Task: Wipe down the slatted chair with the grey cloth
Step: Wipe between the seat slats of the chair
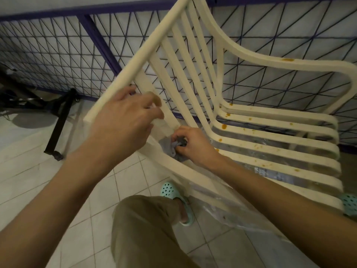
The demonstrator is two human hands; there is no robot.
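The person is standing at the near left side of the slatted chair (270,141) and is wiping the corner where the back meets the seat. There the right hand (193,146) is squeezing the bunched grey cloth (171,147) against the frame, while the left hand (125,117), fingers bent and a little blurred, is reaching at the first back slat; I cannot tell if it is really gripping it. I am judging the work as only beginning, because orange stains (224,126) are lying on the seat slats and the far armrest. So the next move is asking for the cloth to travel right along each slat, through narrow gaps, with the wire fence (58,60) just behind and open room only over the near tiled floor (29,171).
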